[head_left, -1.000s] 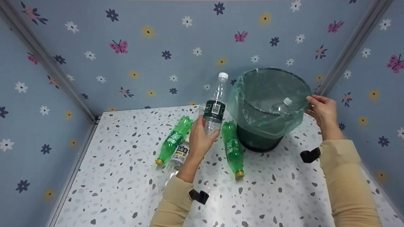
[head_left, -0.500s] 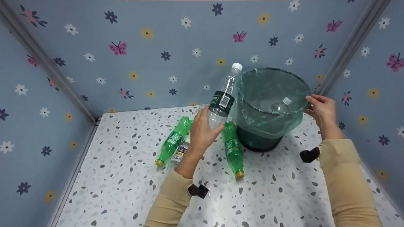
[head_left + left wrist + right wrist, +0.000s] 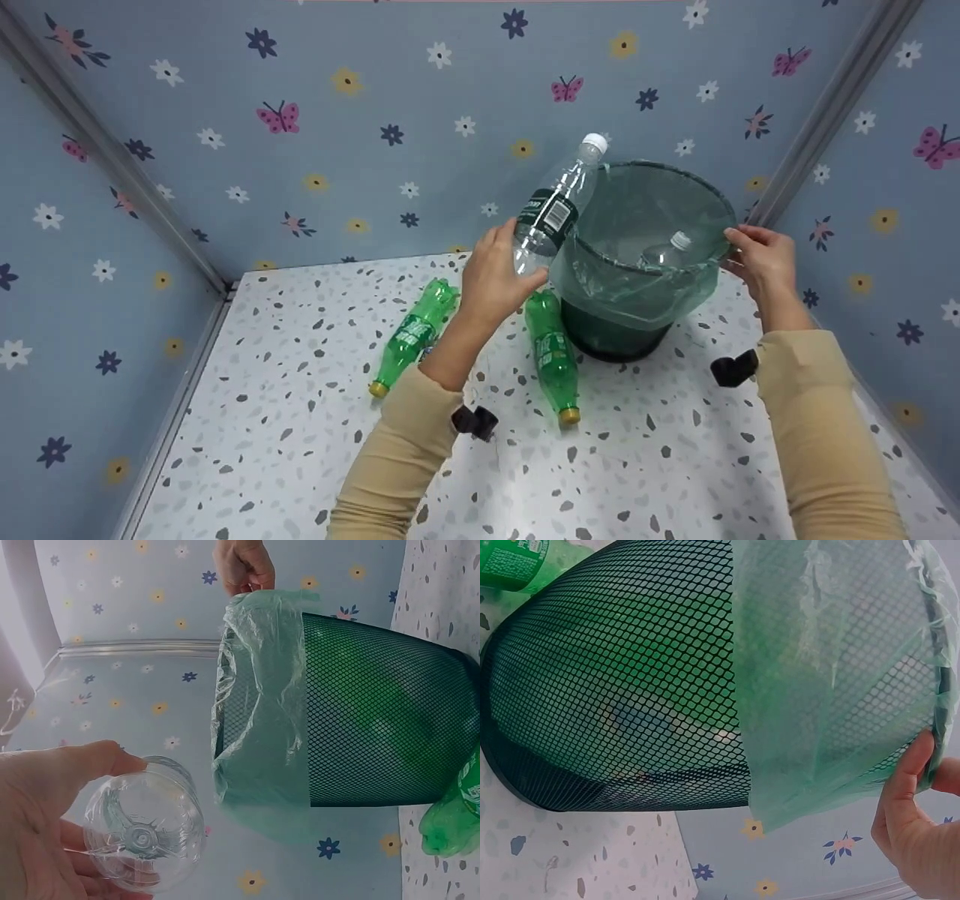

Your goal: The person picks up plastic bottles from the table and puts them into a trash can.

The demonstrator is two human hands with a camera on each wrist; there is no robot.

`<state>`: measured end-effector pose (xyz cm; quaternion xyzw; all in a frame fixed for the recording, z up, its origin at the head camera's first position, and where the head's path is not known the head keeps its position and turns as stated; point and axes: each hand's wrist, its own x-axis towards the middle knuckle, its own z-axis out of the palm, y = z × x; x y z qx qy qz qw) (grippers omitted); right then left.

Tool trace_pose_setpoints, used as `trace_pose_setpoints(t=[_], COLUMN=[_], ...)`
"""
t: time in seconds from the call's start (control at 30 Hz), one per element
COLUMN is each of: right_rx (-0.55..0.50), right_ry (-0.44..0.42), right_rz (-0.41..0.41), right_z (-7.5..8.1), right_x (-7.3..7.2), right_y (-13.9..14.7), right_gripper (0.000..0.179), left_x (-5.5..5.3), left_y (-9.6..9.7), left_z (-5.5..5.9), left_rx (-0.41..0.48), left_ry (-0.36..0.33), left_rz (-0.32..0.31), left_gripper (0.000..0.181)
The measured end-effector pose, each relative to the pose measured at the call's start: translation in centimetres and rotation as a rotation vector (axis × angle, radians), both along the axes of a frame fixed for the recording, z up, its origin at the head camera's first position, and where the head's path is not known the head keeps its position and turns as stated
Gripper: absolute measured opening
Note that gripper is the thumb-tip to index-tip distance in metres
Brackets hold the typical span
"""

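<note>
My left hand (image 3: 493, 281) grips the lower part of a clear plastic bottle (image 3: 551, 214) with a white cap and dark green label. The bottle tilts, its cap up and to the right, by the left rim of a mesh trash bin (image 3: 611, 330). In the left wrist view the base of that bottle (image 3: 142, 836) faces the camera. A green plastic bag (image 3: 637, 296) lines the bin and folds over its rim. My right hand (image 3: 769, 262) pinches the rim and bag at the right side. Inside the bin shows a white-capped clear bottle (image 3: 671, 251).
A green bottle (image 3: 553, 356) with a yellow cap lies left of the bin. Another green bottle (image 3: 412, 337) lies farther left, beside a bottle mostly hidden by my left arm. The speckled white surface (image 3: 300, 352) meets patterned blue walls (image 3: 420, 75) behind and at the sides.
My left hand has carried the clear bottle up and right toward the bin, and the bottle tilts more to the right. The right hand stays at the rim.
</note>
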<state>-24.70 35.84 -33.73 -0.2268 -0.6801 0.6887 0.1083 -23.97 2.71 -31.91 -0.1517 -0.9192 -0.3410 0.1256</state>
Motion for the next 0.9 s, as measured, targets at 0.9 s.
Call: trace_pose_setpoints(t=[0.9], right_rx=[0.033], right_ry=[-0.012], right_rz=[0.004], right_z=[-0.1], right_x=[-0.2], right_y=[0.1], right_gripper=[0.042], left_x=[-4.0], left_y=[5.4], left_z=[5.0], left_rx=[-0.407], left_ry=[-0.127], left_rz=[-0.077], left_gripper=[0.074])
